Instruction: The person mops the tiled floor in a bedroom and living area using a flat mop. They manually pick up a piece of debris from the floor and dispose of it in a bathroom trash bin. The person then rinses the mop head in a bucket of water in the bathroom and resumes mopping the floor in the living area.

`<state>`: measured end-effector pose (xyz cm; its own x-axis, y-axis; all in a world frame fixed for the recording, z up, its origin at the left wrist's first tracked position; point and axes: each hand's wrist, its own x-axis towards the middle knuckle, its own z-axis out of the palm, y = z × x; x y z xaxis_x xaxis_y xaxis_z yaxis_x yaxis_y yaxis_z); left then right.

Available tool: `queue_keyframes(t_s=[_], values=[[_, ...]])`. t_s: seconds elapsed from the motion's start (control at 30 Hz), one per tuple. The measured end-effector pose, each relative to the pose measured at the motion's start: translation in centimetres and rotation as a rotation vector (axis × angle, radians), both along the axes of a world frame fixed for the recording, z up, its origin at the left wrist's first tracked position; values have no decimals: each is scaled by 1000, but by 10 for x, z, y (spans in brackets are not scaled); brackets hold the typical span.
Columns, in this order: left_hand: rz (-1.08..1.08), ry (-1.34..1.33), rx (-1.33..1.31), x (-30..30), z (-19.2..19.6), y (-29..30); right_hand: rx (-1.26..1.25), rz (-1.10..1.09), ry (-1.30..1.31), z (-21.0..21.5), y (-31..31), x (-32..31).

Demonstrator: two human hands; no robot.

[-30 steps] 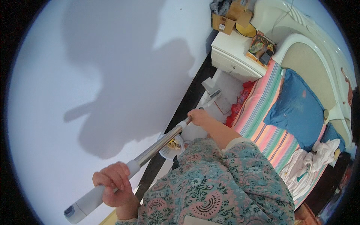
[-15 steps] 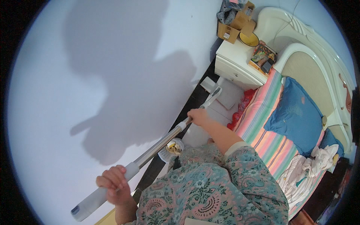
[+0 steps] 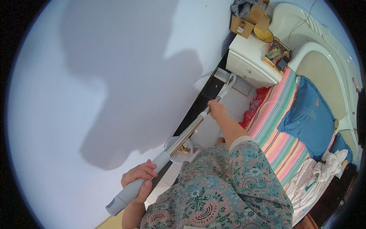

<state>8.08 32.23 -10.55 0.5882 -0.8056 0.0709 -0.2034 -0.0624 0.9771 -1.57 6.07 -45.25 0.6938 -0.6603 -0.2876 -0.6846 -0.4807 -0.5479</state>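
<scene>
Pale wall (image 3: 126,34) w/ big dark shadow fills bg, L of both sets of fingers. Grey-and-metal pole (image 3: 186,135) runs diag.: thick butt end just below L fingers (image 3: 142,173), long axis going up-R, thin end past R fingers (image 3: 212,103) down twd floor nr white cabinet (image 3: 249,63). White bin (image 3: 183,158) sits btwn the hands, partly hidden by tube. Striped bed (image 3: 272,131) + blue pillow (image 3: 308,116) R of R fingers; red cloth (image 3: 255,107) closer. L fingers wrapped round grey grip, R fingers clamped on pole farther up.
</scene>
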Motion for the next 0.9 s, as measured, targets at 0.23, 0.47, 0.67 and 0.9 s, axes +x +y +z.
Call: queue_keyframes(t_s=[0.23,0.47,0.67,0.9], values=[[209,-2,28,5,54,111,162,253,-48,26,124,4],[164,-95,-17,-7,105,181,176,431,-129,84,210,-7],[-96,-234,-75,-11,130,155,128,204,-241,114,194,-31],[-485,-237,-40,-19,80,43,42,-270,-389,45,96,-74]])
